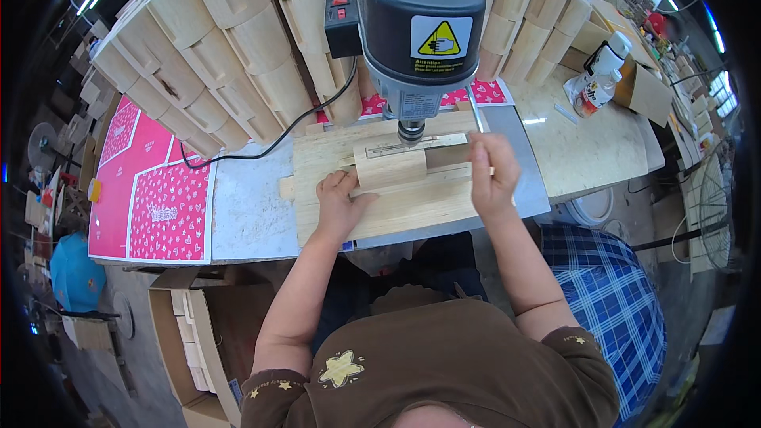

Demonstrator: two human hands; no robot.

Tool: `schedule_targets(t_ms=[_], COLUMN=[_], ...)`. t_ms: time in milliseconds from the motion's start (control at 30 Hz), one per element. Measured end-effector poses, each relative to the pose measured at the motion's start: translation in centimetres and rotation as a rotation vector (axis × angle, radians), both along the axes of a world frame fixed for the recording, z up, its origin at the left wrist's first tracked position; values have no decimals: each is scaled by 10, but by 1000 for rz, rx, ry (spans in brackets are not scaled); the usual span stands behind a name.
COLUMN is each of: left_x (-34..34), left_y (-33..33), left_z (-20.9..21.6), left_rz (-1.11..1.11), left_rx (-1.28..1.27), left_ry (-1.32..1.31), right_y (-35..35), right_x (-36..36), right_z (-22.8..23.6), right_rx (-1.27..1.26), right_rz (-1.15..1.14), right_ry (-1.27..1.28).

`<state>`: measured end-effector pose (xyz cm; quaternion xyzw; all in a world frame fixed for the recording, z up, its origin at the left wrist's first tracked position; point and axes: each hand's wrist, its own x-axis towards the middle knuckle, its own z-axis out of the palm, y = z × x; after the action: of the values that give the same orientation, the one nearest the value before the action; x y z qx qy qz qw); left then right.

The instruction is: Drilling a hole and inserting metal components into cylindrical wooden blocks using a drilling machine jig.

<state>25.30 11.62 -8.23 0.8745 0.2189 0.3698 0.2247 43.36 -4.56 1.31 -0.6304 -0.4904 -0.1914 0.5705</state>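
While drill press [418, 28] hangs over pale smooth-grained board [380, 210] on bench [246, 214], left hand [341, 204] lies flat, grip open, against curved wooden block [390, 168] under bit. Right hand [491, 178] presses board's right end, fingers spread, clasping nothing. Stacked curved wooden pieces [230, 55] crowd rear edge; bare bench left.

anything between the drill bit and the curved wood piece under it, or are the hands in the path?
Nothing visible. The curved pale wooden piece sits directly under the drill press chuck. The left hand presses at its lower left edge; the right hand rests well to the right on the flat wooden jig board.
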Motion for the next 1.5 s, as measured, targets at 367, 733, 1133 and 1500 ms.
schedule_targets(t_ms=[367, 733, 1133, 1500], left_x=[-4, 29, 33, 28], left_y=[-4, -23, -24, -19], left_z=[-3, -2, -1, -1], left_rz=[51, 45, 28, 50], left_rx=[-49, -96, -91, -138], left_ry=[154, 188, 193, 244], right_y=[18, 60, 8, 32], right_x=[20, 57, 12, 22], right_z=[95, 141, -8, 115], right_rx=[-13, -82, 44, -1], right_rz=[-58, -84, -37, -82], right_ry=[-122, -99, -190, -53])
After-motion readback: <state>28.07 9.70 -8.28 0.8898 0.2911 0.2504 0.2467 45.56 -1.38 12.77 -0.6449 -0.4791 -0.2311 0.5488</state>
